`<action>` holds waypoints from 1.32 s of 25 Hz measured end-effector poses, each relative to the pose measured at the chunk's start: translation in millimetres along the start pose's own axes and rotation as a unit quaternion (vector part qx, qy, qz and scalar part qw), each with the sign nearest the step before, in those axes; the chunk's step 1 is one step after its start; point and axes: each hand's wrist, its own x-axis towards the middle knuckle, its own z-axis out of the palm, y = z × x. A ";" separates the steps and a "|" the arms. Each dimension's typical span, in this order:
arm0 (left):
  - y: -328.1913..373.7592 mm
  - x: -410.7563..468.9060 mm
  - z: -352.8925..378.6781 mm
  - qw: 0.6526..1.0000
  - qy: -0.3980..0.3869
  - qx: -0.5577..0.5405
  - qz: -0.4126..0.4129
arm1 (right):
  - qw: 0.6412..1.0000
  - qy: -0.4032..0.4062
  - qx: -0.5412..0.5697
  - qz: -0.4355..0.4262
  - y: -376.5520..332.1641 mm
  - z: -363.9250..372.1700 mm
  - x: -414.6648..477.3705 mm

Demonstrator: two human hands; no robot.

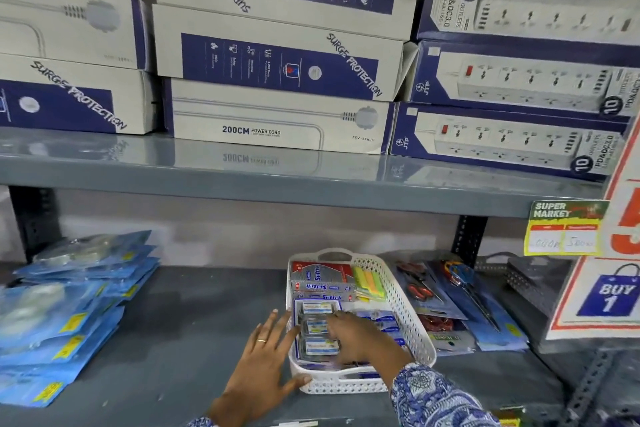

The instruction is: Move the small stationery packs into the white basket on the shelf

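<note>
The white basket (pixel 412 315) stands on the lower grey shelf, right of centre. Inside lie red-and-blue boxes at the far end, yellow and green sticky pads (pixel 371 282), and a column of small stationery packs (pixel 317 326) along the left side. My right hand (pixel 360 336) reaches into the basket and rests with bent fingers on the small packs; I cannot tell whether it grips one. My left hand (pixel 265 362) lies flat with spread fingers against the basket's left wall and near corner. It wears a ring and holds nothing.
Stacks of blue blister packs (pixel 69 308) lie at the left of the lower shelf. Packed scissors (pixel 460 288) lie right of the basket, beside a dark basket (pixel 526 274). Power strip boxes (pixel 277 55) fill the upper shelf. Price signs (pixel 568 229) hang at the right.
</note>
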 end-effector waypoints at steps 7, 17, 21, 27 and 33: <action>-7.4 2.6 7.5 1.000 0.006 -0.002 -0.021 | 0.999 0.030 -0.013 0.007 -1.6 -1.1 7.6; -8.5 1.2 15.0 0.999 0.010 -0.036 -0.008 | 0.994 -0.090 0.005 0.060 76.9 -4.2 -40.1; -7.3 2.5 12.9 0.999 -0.007 -0.040 -0.003 | 0.997 -0.059 -0.001 0.050 78.8 1.7 -41.7; -8.3 0.9 15.9 0.997 0.033 -0.068 0.000 | 0.996 -0.054 -0.035 0.064 77.2 -2.6 -22.3; -6.6 1.3 12.3 0.996 0.012 -0.083 -0.019 | 0.996 -0.022 -0.055 0.073 76.2 -5.3 -15.2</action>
